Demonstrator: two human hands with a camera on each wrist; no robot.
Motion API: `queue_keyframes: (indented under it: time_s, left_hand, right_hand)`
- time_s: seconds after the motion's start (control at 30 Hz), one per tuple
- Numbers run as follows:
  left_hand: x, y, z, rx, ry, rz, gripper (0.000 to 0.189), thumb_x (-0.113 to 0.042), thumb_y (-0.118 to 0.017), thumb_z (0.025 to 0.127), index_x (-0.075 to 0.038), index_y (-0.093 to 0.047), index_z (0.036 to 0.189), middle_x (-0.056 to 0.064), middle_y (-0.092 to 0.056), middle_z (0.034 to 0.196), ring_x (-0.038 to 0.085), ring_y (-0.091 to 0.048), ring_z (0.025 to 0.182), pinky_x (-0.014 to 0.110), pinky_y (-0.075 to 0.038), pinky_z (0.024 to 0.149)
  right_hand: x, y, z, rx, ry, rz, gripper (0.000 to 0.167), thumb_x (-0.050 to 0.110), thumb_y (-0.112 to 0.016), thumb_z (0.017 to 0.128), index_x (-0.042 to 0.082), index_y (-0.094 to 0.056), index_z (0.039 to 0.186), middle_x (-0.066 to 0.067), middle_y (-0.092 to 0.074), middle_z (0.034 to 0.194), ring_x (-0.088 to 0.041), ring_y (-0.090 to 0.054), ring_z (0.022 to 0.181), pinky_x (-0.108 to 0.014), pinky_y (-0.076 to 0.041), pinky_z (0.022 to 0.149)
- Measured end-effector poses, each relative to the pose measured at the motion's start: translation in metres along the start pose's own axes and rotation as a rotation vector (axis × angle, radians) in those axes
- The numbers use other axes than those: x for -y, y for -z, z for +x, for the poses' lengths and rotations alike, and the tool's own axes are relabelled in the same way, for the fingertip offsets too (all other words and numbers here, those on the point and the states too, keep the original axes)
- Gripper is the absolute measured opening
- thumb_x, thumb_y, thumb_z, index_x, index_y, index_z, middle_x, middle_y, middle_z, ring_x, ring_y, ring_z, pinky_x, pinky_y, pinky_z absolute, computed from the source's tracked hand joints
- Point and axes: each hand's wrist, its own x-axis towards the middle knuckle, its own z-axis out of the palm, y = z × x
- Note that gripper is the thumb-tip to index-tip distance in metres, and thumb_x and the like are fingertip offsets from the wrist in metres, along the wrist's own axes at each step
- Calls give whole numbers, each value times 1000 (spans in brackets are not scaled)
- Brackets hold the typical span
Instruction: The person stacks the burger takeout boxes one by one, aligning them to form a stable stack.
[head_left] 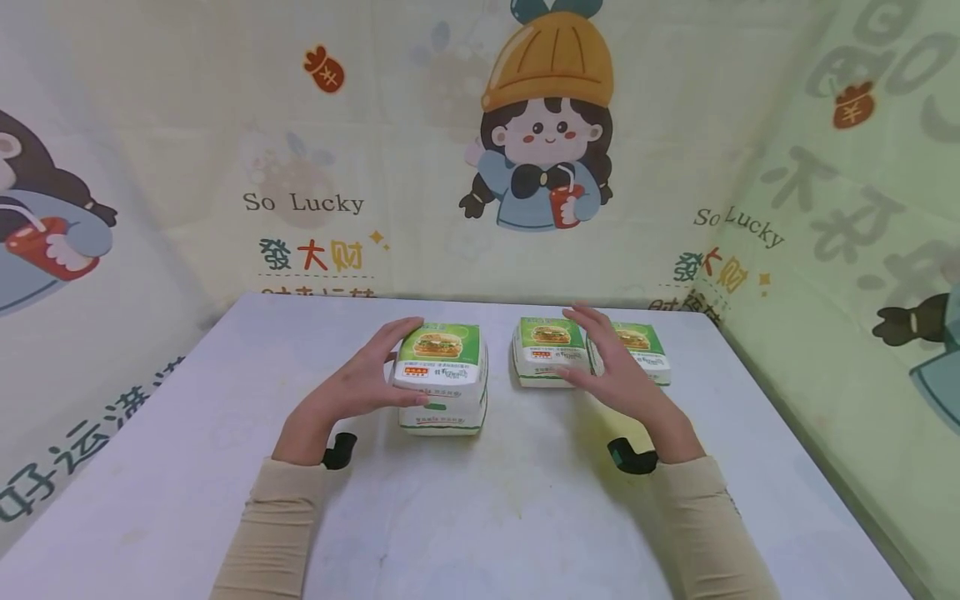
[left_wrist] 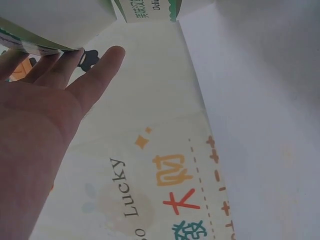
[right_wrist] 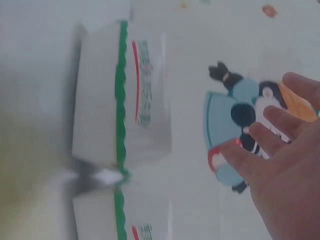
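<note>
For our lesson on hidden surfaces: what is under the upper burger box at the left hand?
Under the upper box is a second burger box, its white front showing in the head view. Its top is covered, and its inside cannot be seen.

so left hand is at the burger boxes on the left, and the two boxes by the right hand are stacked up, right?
Not stacked: the two boxes by the right hand sit side by side on the table, as the head view shows. The left hand is indeed at the burger boxes on the left.
</note>
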Motion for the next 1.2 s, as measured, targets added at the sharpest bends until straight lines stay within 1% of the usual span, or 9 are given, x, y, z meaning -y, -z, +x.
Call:
queue_keyframes:
  time_s: [0.13, 0.3, 0.43, 0.63, 0.8, 0.97, 1.03, 1.2]
  left_hand:
    - [0, 1, -1, -7, -17, 16, 110, -37, -90, 70, -31, -23, 156, -3, -15, 163, 29, -33, 141, 57, -35, 113]
    - [0, 1, -1, -13, -30, 38, 110, -39, -90, 69, -31, -23, 157, -2, -9, 165, 30, -26, 145, 61, -33, 112]
    - [-2, 1, 0, -3, -24, 34, 111, -40, -90, 69, -31, -23, 157, -2, -7, 165, 31, -23, 146, 62, -32, 113]
    - [-3, 1, 0, -4, -38, 27, 112, -37, -91, 68, -27, -24, 157, -2, -6, 165, 30, -22, 147, 60, -32, 113]
    - [-3, 2, -1, -21, -54, 43, 109, -38, -89, 71, -28, -23, 157, -4, -8, 165, 28, -21, 148, 61, -30, 114]
    - [-3, 2, 0, -40, -62, 64, 102, -40, -85, 76, -29, -24, 157, -7, -12, 165, 26, -22, 148, 60, -29, 115]
    - [-4, 2, 1, -45, -62, 65, 98, -40, -83, 78, -29, -26, 157, -8, -14, 164, 26, -23, 148, 60, -29, 116]
    - [-5, 1, 1, -52, -70, 58, 94, -38, -82, 79, -25, -29, 156, -7, -20, 163, 24, -26, 147, 57, -29, 116]
  right_hand:
    - [-14, 13, -3, -45, -17, 17, 75, 31, -68, 92, 24, -29, 155, -6, -20, 163, -34, -23, 147, -69, -26, 112]
    - [-31, 24, -7, -91, -24, 46, 71, 27, -66, 94, 21, -31, 155, -9, -22, 161, -33, -24, 146, -67, -26, 112]
    - [-41, 30, -9, -118, -39, 57, 69, 25, -65, 95, 22, -31, 154, -9, -25, 160, -33, -23, 146, -68, -24, 113]
    - [-52, 38, -14, -146, -85, 69, 68, 26, -65, 96, 22, -31, 154, -10, -23, 161, -35, -22, 147, -69, -21, 114]
    - [-57, 42, -17, -149, -150, 76, 70, 29, -65, 96, 16, -30, 155, -13, -19, 162, -37, -20, 147, -67, -20, 115]
    - [-65, 45, -20, -142, -217, 58, 74, 37, -62, 97, 12, -26, 156, -17, -14, 164, -42, -17, 148, -70, -20, 112]
    - [-68, 45, -20, -142, -226, 46, 74, 38, -62, 97, 11, -26, 156, -19, -15, 163, -44, -17, 148, -72, -20, 111]
    - [-79, 41, -19, -151, -216, 30, 72, 35, -64, 97, 5, -31, 153, -25, -21, 159, -47, -18, 146, -71, -20, 111]
